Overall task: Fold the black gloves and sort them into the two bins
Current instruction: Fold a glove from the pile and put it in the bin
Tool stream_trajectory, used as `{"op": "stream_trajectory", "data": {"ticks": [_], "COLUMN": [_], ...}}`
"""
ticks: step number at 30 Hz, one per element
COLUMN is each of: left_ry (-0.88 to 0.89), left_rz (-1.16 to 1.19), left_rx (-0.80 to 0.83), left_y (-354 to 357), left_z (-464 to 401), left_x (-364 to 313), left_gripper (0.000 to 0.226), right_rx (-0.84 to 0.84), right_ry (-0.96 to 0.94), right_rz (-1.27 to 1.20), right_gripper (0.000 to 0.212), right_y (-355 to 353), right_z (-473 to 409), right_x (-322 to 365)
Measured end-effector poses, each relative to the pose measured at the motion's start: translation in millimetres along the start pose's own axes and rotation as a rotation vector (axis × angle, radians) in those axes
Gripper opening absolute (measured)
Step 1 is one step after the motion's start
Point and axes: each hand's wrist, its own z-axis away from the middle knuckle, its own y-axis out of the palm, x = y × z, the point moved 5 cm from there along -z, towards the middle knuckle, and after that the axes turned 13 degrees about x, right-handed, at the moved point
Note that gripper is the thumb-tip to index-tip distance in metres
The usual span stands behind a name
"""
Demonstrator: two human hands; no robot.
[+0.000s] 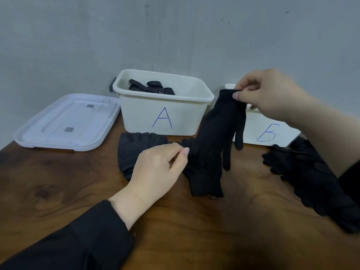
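Bin B (251, 131) sits half hidden behind right hand (272, 96) and glove (214, 137).

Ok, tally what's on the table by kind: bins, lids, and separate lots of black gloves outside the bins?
Bins: 2, bin A and bin Б
Lids: 1, white lid
Glove lots outside bins: 3, held glove, flat gloves, right pile
Total: 6

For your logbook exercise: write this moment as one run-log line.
right hand: lifts glove by cuff | left hand: pinches glove's lower part | bin A: holds dotted gloves | pile: waiting
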Motion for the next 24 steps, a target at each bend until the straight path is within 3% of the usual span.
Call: {"op": "stream_trajectory", "data": {"ticks": [4,6,8,11,13,15,20,24], "left_ry": [-0.024,-0.032,-0.044,-0.033,-0.014,0.056,0.147,0.151], "left_rz": [0.006,0.014,0.018,0.0,-0.041,-0.126,-0.366,-0.368], "left_rx": [-0.047,-0.059,-0.06,-0.023,0.069,0.185,0.537,0.581], "left_y": [-4.6,-5.9,-5.8,-2.2,4.7,13.2,39.4,41.6], "left_z": [2.7,2.2,0.8,-0.6,-2.7,-4.9,1.6,2.8], "left_x": [4.1,4.9,6.1,7.4,7.3,2.6,-1.5,0.6], "left_gripper": [0.047,0.047,0.047,0.046,0.045,0.042,0.048,0.055], "right_rx": [-0.23,-0.264,-0.2,0.041,0.17,0.176,0.149,0.268], "right_ry": [-0.142,-0.231,-0.283,-0.313,-0.312,-0.293,-0.33,-0.371], "right_rz": [0.033,0.046,0.094,0.274,0.336,0.262,0.138,0.161], "right_gripper": [0.002,0.001,0.005,0.005,0.024,0.035,0.032,0.039], "right_y": [0.8,17.8,50.6,122.3,161.3,171.2,154.1,155.2], "right_z": [3.8,21.2,42.5,75.3,98.0,108.2,99.6,94.3], "right_x": [4.1,4.2,-6.3,-42.2,-61.7,-71.4,-82.1,-97.3]}}
